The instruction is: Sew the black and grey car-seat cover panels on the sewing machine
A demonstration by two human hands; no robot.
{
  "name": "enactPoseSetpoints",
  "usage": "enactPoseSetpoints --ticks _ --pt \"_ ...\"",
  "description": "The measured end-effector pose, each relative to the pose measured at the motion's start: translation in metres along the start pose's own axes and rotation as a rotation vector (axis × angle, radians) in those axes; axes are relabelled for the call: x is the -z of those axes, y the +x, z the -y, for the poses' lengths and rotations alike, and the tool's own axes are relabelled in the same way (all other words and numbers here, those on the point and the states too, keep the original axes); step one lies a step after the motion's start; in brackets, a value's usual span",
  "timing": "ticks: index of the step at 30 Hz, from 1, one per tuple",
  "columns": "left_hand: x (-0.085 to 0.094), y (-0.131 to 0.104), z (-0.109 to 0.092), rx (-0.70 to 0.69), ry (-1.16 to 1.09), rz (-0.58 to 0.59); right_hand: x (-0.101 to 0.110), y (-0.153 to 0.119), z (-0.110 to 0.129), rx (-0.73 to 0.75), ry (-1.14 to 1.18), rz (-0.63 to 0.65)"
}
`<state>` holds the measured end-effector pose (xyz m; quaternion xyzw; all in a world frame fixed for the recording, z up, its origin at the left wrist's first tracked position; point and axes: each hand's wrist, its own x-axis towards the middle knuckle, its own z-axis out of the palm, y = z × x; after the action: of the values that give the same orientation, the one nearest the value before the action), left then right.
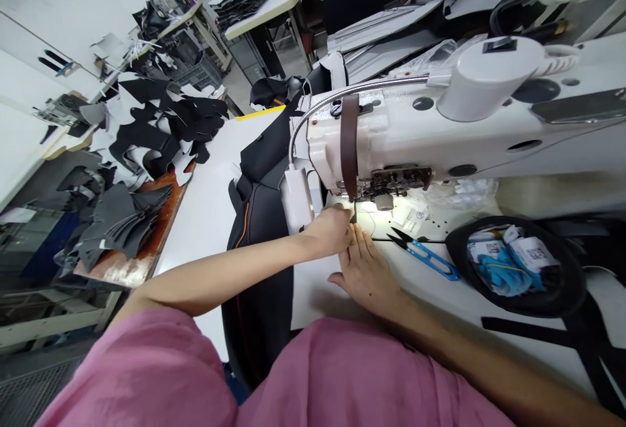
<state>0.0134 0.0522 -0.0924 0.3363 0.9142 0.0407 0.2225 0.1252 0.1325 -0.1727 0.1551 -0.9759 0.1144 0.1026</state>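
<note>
My left hand [331, 230] is closed beside the needle area of the white sewing machine [469, 133], its fingers bent around something I cannot make out. Close against it, my right hand [369, 274] lies flat on the white table, fingers stretched toward the needle. A narrow dark piece [355, 212] shows between the fingertips and the needle. Left of the hands, a black panel with an orange line [264, 238] hangs over the table's front edge. The lamp head [297, 200] stands just above my left wrist.
Blue thread snips [428, 257] lie right of my right hand. Beyond them sits a round black holder [513, 267] with blue items and labels. Dark cut pieces [156, 127] are piled at the left, near a brown board [134, 264].
</note>
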Motion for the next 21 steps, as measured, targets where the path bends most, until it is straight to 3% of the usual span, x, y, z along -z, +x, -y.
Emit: enactPoseSetpoints --ticks 8,13,17,21 --pt "-0.009 0.013 0.004 -0.039 0.004 -0.107 0.006 0.007 -0.005 0.032 0.064 0.046" --pt "-0.012 0.005 0.002 0.032 0.08 -0.148 0.013 0.009 -0.013 0.043 0.077 0.011" --pt "-0.019 -0.002 0.005 -0.03 0.191 -0.234 0.013 0.011 -0.019 0.06 0.083 -0.023" --pt "-0.024 0.0 0.007 -0.059 0.243 -0.22 0.011 0.015 -0.024 0.078 0.086 -0.035"
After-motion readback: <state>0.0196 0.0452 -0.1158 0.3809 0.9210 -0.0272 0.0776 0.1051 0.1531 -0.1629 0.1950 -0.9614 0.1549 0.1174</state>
